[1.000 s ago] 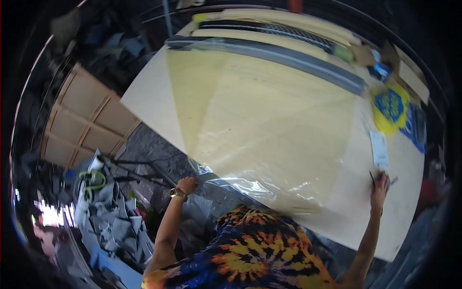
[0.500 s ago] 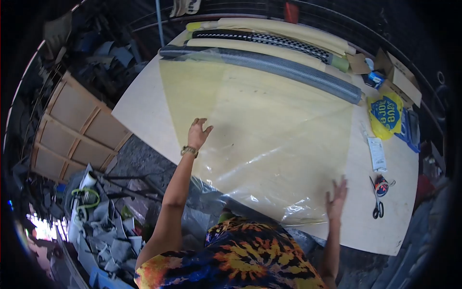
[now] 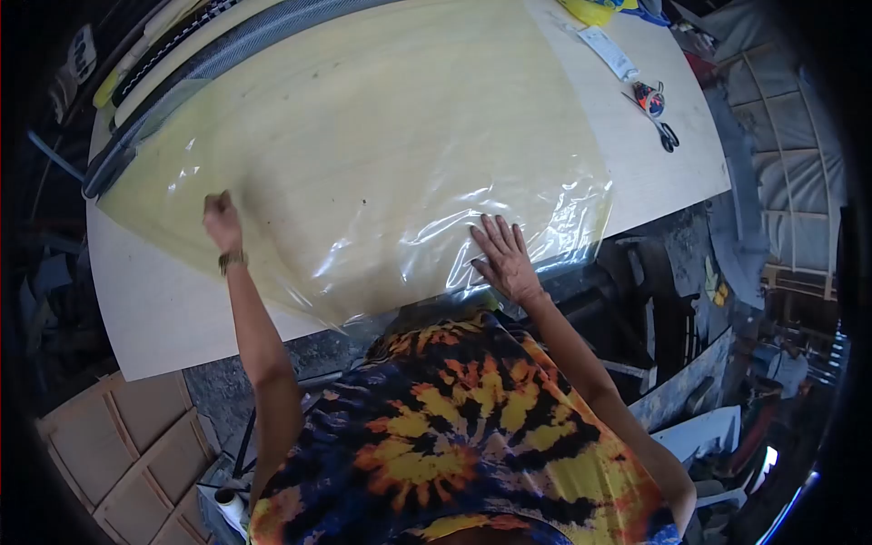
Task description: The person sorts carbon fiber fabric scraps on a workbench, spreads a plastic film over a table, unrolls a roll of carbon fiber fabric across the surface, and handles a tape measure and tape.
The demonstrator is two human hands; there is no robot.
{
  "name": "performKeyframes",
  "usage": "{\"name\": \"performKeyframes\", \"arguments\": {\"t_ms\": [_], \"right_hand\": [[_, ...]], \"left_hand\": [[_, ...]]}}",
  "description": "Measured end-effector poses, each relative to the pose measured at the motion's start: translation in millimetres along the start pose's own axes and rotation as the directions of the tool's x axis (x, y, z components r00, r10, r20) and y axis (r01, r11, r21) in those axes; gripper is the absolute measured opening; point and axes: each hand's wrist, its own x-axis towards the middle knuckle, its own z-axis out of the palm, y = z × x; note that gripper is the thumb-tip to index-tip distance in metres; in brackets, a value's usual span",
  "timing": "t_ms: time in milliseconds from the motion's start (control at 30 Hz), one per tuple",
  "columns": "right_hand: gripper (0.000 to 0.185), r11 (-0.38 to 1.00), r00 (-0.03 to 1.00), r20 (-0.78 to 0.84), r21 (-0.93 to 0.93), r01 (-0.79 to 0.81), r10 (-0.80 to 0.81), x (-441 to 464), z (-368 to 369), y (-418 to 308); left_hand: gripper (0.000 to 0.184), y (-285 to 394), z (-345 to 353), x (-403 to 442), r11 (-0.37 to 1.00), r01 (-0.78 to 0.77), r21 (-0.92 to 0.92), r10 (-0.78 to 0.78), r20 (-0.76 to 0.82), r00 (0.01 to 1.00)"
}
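A clear, yellowish plastic sheet [image 3: 409, 136] covers much of the pale board [image 3: 681, 182], with shiny wrinkles along its near edge. My right hand [image 3: 505, 257] lies on the sheet near that edge, palm down with its fingers spread. Over the left part of the sheet is my left hand [image 3: 222, 221], its fingers curled together; whether they pinch anything is too small to tell. A watch is on that wrist. The grey patterned roll [image 3: 227, 45] lies along the far left edge of the sheet.
Scissors [image 3: 666, 134] and a small roll of tape [image 3: 650, 98] lie on the board's right part, below a white packet [image 3: 609, 53]. A yellow bag [image 3: 589, 11] is at the top. Wooden framed panels [image 3: 118, 445] stand at lower left. Dark clutter fills the floor at right.
The view has turned and come closer to the near edge. My right hand left the scissors and came down on the sheet; my left hand moved over the sheet and its fingers closed.
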Motion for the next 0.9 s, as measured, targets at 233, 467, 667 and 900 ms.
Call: {"name": "performKeyframes", "arguments": {"t_ms": [233,467,667,900], "right_hand": [[0.059,0.993,1.0,0.003,-0.116,-0.014,0.014,3,-24,30],[0.057,0.999,1.0,-0.001,0.033,-0.024,0.024,-16,-65,88],[0.055,0.999,1.0,-0.014,0.054,-0.001,0.002,-47,-95,180],[0.051,0.993,0.996,0.006,-0.07,-0.09,0.091,-68,-107,279]], "left_hand": [[0.026,24,-148,-64,0.715,0.454,-0.532,-0.635,-0.222,0.74],[0.029,-3,-159,-158,0.584,0.572,-0.576,-0.801,-0.294,0.522],[0.027,50,-106,-251,0.387,0.65,-0.653,-0.92,-0.227,0.32],[0.041,142,-93,-260,0.679,0.655,0.333,-0.415,-0.562,0.715]]}}
